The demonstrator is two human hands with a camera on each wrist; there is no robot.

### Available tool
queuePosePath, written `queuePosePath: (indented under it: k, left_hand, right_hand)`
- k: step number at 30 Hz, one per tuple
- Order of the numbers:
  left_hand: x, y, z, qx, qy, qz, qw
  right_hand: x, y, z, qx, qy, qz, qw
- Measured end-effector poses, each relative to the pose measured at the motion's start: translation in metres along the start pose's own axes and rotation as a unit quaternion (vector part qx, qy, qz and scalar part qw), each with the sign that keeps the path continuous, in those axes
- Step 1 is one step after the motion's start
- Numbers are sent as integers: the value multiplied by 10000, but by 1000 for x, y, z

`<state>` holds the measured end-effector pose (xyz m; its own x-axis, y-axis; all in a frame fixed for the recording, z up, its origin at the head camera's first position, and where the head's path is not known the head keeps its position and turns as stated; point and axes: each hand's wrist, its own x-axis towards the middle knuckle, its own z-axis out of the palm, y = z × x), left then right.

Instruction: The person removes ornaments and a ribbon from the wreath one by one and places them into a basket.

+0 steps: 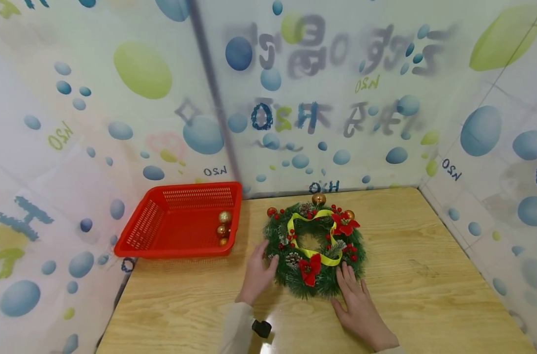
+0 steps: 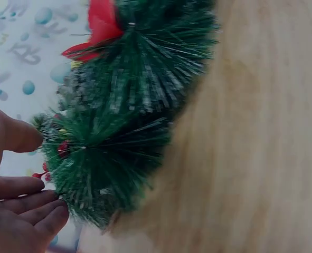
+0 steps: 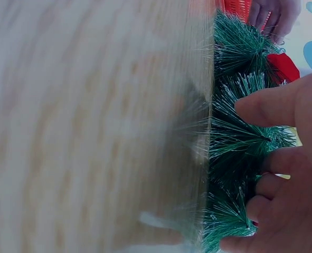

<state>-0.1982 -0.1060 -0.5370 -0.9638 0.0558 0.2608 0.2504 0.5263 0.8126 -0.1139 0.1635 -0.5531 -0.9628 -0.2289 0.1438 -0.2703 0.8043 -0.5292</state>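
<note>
A green pine wreath (image 1: 288,275) lies flat on the table, trimmed with red poinsettias (image 1: 310,269), berries and frosted pine cones (image 1: 293,259). A yellow ribbon (image 1: 329,260) forms a loop around its centre hole. At its left edge is my left hand (image 1: 258,275), thumb apart from the nearly straight fingers; in the left wrist view the fingertips come right up to the needles (image 2: 108,174). My right hand (image 1: 358,305) reaches over the lower right rim with fingers extended, its fingertips near the ribbon. A gold ball (image 1: 319,199) sits at the wreath's far edge.
A red plastic basket (image 1: 175,254) stands to the left, with several gold balls (image 1: 224,217) along its right side. The wooden table (image 1: 427,295) meets patterned curtains (image 1: 321,147) at the back and sides. A small black object (image 1: 261,328) shows beside the left sleeve.
</note>
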Motion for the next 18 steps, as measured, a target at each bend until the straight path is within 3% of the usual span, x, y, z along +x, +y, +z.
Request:
queuePosePath:
  k: [10,18]
  left_hand:
    - [-8,-4,2,286,-494,-47,9984]
    - [-15,-9,0,805,-638,354,9941]
  right_hand:
    - [0,-3,-1,-47,11,-4,10000]
    - [0,-3,-2,-73,-53,20,10000]
